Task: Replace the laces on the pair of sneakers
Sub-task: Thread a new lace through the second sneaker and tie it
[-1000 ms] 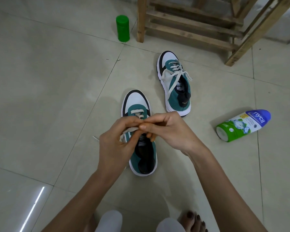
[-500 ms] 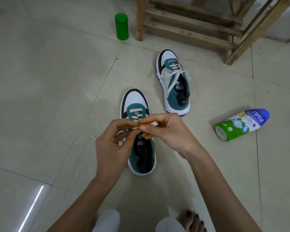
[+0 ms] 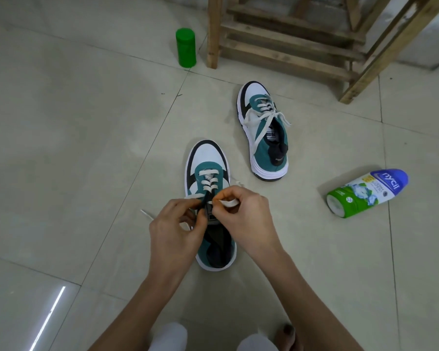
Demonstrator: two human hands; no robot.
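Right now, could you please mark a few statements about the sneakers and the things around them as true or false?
1. The right hand pinches a white lace over the near sneaker. True.
2. The far sneaker has no lace. False: it is laced, with loose ends.
3. The Nycil bottle stands upright. False: it lies on its side.
4. The green canister stands upright by the wooden frame. True.

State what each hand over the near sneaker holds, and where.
The right hand pinches the white lace on its right strand, close to the near sneaker. The left hand appears to pinch the left strand beside the tongue.
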